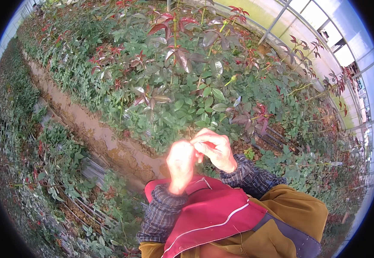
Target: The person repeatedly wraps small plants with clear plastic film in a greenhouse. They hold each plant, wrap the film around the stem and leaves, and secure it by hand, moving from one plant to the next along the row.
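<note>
My left hand (181, 162) is raised before my red apron (213, 206), its fingers curled and turned away, bleached by strong sunlight. Against it, my right hand (215, 148) has thumb and forefinger pinched together at the left hand's fingers. Anything between the fingertips is too small or too bright to make out. Just beyond both hands grow leafy rose plants (208, 96), with green lower leaves and dark red young shoots (178, 56). A slim greenish bud (231, 80) stands among them.
A muddy brown path (96, 124) runs diagonally along the left, between plant rows. Another leafy row (58, 159) lies beyond it, with plastic sheeting (94, 172) on the ground. Dark tubes (271, 137) lie at right under the foliage. A greenhouse wall (324, 71) with metal posts bounds the right.
</note>
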`<state>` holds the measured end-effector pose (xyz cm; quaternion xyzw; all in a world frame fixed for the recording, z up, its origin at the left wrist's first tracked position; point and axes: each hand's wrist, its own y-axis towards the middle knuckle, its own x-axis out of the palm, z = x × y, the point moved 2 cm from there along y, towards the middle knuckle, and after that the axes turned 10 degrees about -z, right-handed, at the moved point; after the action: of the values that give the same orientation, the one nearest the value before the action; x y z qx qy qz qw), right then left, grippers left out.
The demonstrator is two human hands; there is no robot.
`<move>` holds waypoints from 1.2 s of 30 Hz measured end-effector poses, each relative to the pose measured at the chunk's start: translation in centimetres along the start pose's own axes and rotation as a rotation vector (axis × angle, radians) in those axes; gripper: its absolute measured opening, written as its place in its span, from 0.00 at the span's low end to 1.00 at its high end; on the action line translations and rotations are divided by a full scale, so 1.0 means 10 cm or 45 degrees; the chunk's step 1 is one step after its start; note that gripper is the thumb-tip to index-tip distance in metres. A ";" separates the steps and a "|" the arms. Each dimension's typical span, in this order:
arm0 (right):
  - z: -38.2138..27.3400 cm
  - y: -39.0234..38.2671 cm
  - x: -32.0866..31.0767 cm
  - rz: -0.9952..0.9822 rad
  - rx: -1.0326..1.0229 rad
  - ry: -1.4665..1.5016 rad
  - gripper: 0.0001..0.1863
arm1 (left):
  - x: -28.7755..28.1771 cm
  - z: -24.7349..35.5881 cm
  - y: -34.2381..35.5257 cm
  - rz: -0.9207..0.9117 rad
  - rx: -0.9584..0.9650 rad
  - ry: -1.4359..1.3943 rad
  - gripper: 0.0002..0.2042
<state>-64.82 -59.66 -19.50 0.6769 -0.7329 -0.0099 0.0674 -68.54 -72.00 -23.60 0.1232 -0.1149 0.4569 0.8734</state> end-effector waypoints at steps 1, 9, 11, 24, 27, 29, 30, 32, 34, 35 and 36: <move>-0.01 -0.04 0.00 0.016 0.007 0.043 0.08 | 0.03 0.02 0.02 -0.004 0.063 0.096 0.04; -0.13 -0.06 -0.08 0.442 -0.210 0.105 0.07 | 0.18 0.24 0.38 -0.371 -0.221 -0.121 0.05; -0.12 0.00 -0.06 0.534 -0.206 0.098 0.07 | 0.05 0.27 0.54 -0.449 -0.235 -0.052 0.06; 0.15 1.10 1.01 0.822 -0.068 -0.341 0.17 | -1.29 0.62 1.62 -1.159 -0.316 -0.025 0.05; -0.01 1.28 1.25 0.882 0.013 -0.292 0.19 | -1.48 0.82 1.74 -1.225 -0.336 -0.152 0.01; -0.03 1.35 1.32 0.928 0.019 -0.168 0.22 | -1.51 0.95 1.82 -1.271 -0.370 -0.141 0.04; -0.05 1.36 1.36 0.948 0.033 -0.079 0.23 | -1.53 0.99 1.81 -1.289 -0.406 -0.135 0.06; -0.10 1.38 1.40 0.959 0.020 0.038 0.25 | -1.49 1.07 1.84 -1.377 -0.463 -0.177 0.08; -0.17 1.34 1.41 1.025 0.013 0.162 0.25 | -1.38 1.17 1.86 -1.428 -0.508 -0.195 0.10; -0.23 1.30 1.42 1.064 0.030 0.251 0.25 | -1.37 1.12 1.83 -1.438 -0.582 -0.194 0.11; -0.24 1.27 1.36 1.100 -0.003 0.218 0.24 | -1.33 1.09 1.84 -1.449 -0.679 -0.234 0.11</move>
<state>-78.18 -71.98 -14.61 0.3064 -0.9405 0.0745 0.1267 -92.10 -75.57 -15.42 -0.0179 -0.2157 -0.1355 0.9668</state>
